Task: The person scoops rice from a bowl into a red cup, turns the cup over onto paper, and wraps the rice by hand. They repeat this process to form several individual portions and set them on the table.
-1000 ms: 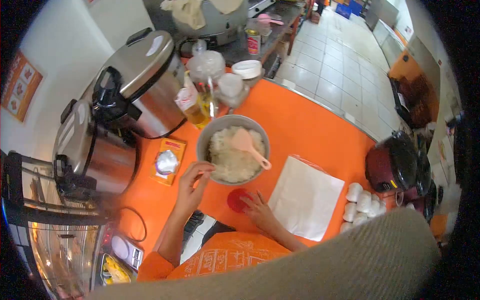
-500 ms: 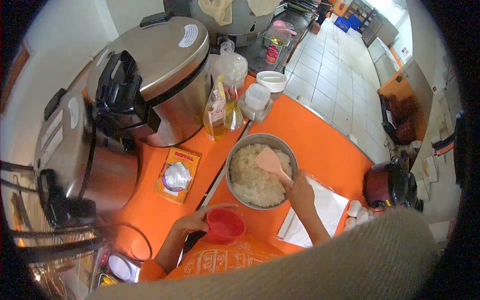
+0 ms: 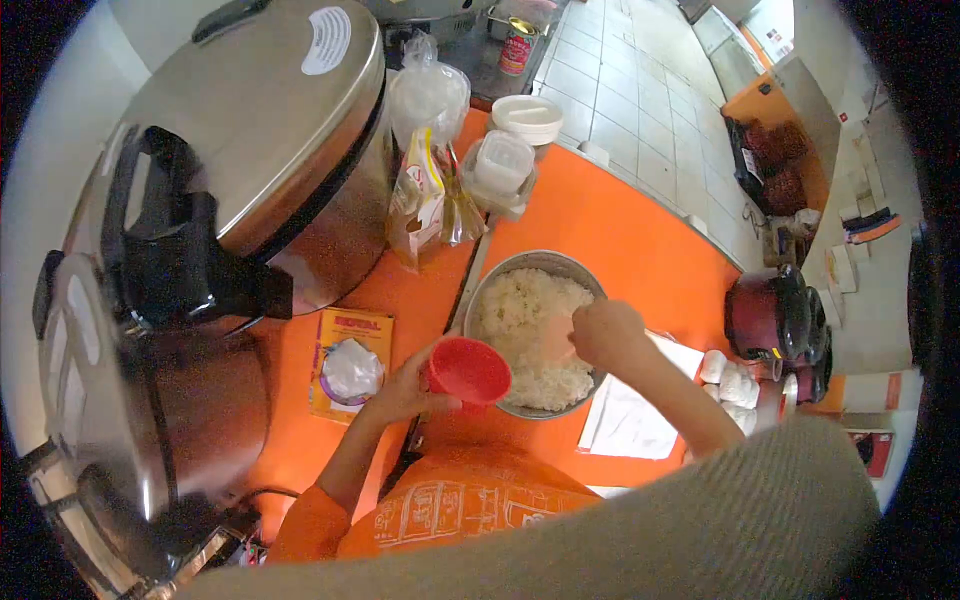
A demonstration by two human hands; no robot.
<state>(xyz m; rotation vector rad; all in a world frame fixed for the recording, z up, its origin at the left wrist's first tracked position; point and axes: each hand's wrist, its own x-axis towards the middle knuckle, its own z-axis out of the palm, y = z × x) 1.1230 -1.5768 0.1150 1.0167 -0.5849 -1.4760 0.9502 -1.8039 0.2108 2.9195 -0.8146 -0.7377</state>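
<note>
My left hand [image 3: 408, 388] is wrapped round the side of a red cup [image 3: 469, 370], whose open top faces up beside the pot's near left edge. In my right hand [image 3: 610, 335] is the handle of a pale pink paddle [image 3: 545, 341], its blade down in the white rice [image 3: 535, 300]. The rice fills much of a round grey metal pot [image 3: 574, 268]. Part of the paddle is hidden by my fingers. White sheets [image 3: 635, 415] lie right of the pot, partly under my right forearm.
Large steel cookers [image 3: 270, 120] stand at the left. A yellow box [image 3: 355, 330] with a foil-topped tub [image 3: 352, 371] lies nearer. Behind the pot are an oil bag [image 3: 420, 205] and plastic containers [image 3: 502, 165]. White wrapped bundles [image 3: 738, 388] and a dark red cooker [image 3: 765, 315] are at the right.
The red cup has gone from the table into my left hand and now is up beside the pot. My right hand has left the cup and taken the paddle. The view has shifted.
</note>
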